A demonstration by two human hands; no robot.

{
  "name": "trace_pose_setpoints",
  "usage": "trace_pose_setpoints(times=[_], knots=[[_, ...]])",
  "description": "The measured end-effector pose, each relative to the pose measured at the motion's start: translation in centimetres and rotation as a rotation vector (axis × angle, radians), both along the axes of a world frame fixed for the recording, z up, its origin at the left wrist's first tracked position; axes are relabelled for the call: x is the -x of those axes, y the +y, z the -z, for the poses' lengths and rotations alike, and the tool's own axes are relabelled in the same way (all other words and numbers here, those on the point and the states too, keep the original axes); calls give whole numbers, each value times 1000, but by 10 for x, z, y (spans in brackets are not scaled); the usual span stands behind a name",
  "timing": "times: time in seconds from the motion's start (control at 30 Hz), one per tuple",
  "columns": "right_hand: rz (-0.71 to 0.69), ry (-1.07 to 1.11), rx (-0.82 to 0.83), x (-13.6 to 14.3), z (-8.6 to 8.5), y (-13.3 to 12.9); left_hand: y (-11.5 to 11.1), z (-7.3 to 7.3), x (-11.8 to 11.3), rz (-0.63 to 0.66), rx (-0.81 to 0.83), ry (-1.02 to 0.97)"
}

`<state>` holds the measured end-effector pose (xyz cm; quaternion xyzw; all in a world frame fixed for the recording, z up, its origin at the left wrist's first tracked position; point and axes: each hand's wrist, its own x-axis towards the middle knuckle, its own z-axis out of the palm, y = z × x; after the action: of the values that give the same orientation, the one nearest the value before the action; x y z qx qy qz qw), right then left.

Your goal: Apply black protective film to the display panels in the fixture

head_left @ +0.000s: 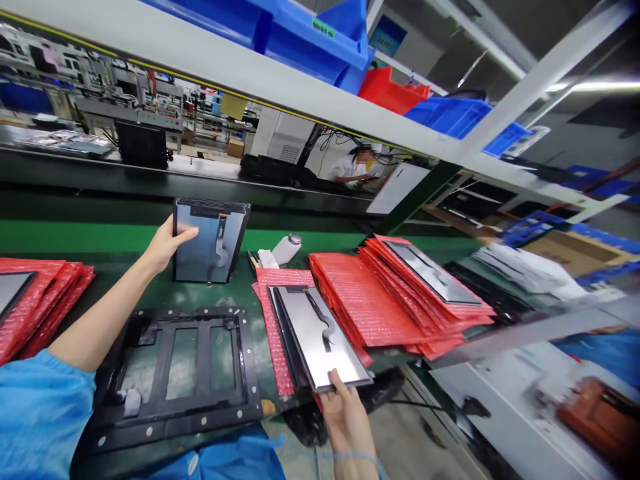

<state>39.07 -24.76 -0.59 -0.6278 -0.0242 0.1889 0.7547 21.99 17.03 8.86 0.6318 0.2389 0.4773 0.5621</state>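
My left hand [167, 245] grips a stack of LCD panels [200, 250] by its left side and holds it upright on the green bench, metallic backs and a flex cable facing me. My right hand [345, 407] pinches the near edge of another LCD panel [320, 333], thumb on top and fingers beneath. That panel has a silvery back with a curved flex cable. It lies tilted over further dark panels on a red bubble-wrap bag [280, 353]. In front of me a black frame fixture [195, 367] with several round studs lies on the bench.
Red bubble-wrap bags [370, 300] are piled at right, with a panel [430, 270] on top. More red bags [45, 300] lie at far left. A white bottle [287, 249] stands at the back. A shelf with blue bins [310, 40] hangs overhead. Another person [355, 165] sits beyond.
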Motion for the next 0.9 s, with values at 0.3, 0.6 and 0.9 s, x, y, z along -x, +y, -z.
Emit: trace_pose_setpoints(times=[0.3,0.6,0.9], knots=[[-236,-564,780,-41,-89,-21,-13,0,0,16,-29,30],[-820,-1725,452,9,-235,256,-33,-5,0,44,-74,30],[-1097,-1634,618,4,-237,335,-16,5,30,61,97,-17]])
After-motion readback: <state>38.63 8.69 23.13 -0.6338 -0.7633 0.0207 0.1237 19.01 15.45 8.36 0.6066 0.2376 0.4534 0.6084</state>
